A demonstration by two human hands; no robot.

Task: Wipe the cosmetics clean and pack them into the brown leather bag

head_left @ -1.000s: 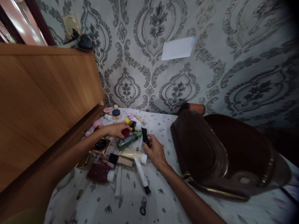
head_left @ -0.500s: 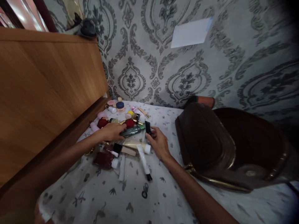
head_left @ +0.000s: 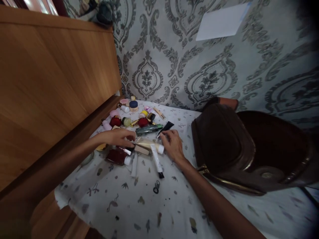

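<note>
Several cosmetics lie grouped on a white patterned cloth [head_left: 144, 215]. My left hand [head_left: 122, 136] is bent over the black cap of a beige bottle [head_left: 142, 150], fingers curled; whether it grips the cap is hard to see. My right hand [head_left: 172, 142] is beside the lower end of a black tube [head_left: 167, 126], fingertips bent at it. Between the hands lie a green bottle [head_left: 147, 129] and a cream tube with a white cap [head_left: 159, 148]. Nearer are a white tube with a black cap [head_left: 156, 160] and a dark red bottle [head_left: 116, 157].
A brown leather bag [head_left: 221, 139] stands on the right. At the left is a wooden cabinet [head_left: 59, 66]. Patterned wallpaper [head_left: 174, 66] rises behind, with a white paper [head_left: 221, 22] on it. Small jars, including a blue-lidded one [head_left: 133, 106], sit at the back.
My left hand has moved from the green bottle toward the beige bottle's black cap. The black tube, upright at my right hand before, now lies slanting on the cloth. The view has shifted.
</note>
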